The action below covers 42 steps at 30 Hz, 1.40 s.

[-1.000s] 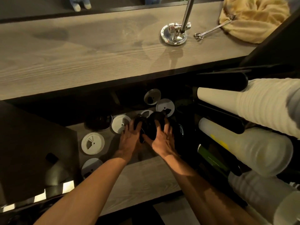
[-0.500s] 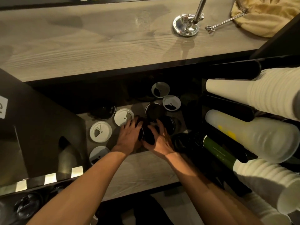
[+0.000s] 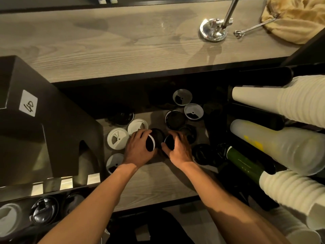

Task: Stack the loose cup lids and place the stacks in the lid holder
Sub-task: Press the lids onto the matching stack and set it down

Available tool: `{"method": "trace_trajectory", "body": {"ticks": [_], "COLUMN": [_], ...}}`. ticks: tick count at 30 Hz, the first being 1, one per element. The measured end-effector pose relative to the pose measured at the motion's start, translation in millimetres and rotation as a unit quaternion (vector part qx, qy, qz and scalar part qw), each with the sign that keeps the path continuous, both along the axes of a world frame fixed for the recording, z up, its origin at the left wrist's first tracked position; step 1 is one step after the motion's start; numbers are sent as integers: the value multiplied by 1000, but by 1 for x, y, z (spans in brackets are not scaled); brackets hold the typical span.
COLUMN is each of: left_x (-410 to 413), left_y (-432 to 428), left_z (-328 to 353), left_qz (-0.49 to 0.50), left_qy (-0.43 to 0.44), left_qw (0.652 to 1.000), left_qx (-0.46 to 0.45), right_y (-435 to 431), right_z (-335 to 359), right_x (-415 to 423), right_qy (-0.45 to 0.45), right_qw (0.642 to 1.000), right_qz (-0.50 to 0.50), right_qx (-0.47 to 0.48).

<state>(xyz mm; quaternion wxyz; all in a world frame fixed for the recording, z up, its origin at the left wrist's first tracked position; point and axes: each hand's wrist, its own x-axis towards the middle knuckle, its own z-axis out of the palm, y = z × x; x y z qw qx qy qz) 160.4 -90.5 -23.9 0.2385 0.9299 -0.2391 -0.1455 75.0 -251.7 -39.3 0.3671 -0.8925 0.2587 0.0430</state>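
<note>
Two hands nearly meet over the shelf (image 3: 154,182): the left hand (image 3: 139,152) curls round the left black lid (image 3: 149,144), the right hand (image 3: 181,152) grips the right black lid (image 3: 169,142) at its three o'clock. White lids (image 3: 118,138) lie at the left hand's ten o'clock.

Arms outstretched, left hand (image 3: 138,151), right hand (image 3: 180,151), both gripping lids (image 3: 150,144)

Person shows only as 2 forearms (image 3: 98,199) + hands. Left hand (image 3: 139,152) & right hand (image 3: 181,152) are bare, likewise wrists & arms all the way to btm edge of frame. Knuckles stand out on backs of both hands. Btwn the arms, low in frame, a dark garment (image 3: 158,226), poss. trousers or apron; too dim to tell which.
</note>
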Motion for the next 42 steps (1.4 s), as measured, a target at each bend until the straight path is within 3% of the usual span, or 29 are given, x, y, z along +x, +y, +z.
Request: {"method": "trace_trajectory", "body": {"ticks": [7, 10, 13, 18, 24, 28, 30, 32, 35, 38, 42], "left_x": [-11, -16, -20, -23, -21, -20, -19, -19, -21, -26, -33], "left_y": [16, 21, 22, 27, 37, 49, 53, 56, 60, 56, 50], "left_z": [3, 0, -3, -6, 2, 5, 5, 4, -2, 0, -5], "left_qz": [116, 136, 177, 290, 474, 522, 538, 544, 523, 485, 392], "left_qy": [90, 116, 186, 318, 400, 386, 393, 389, 345, 297, 340], "left_qw": [987, 981, 958, 857, 698, 655, 630, 639, 695, 758, 799], "left_qx": [-67, -71, -130, -283, -358, -386, -398, -381, -353, -319, -305], "right_y": [-2, 2, 15, 39, 46, 46, 46, 50, 56, 59, 64], "right_z": [-8, -12, -8, -8, 3, 11, 13, 10, 6, 8, 8], "right_x": [-3, -3, 4, 12, 15, 5, 2, 0, -2, -5, -1], "right_qy": [66, 22, 17, 80, 78, 49, 58, 76, 77, 24, -31], "right_qw": [994, 983, 966, 937, 966, 985, 979, 959, 953, 972, 957], "right_qz": [67, 136, 221, 292, 213, 158, 187, 254, 274, 232, 288], "right_qx": [-56, -120, -130, -176, -123, -53, -60, -103, -109, -36, 2]}}
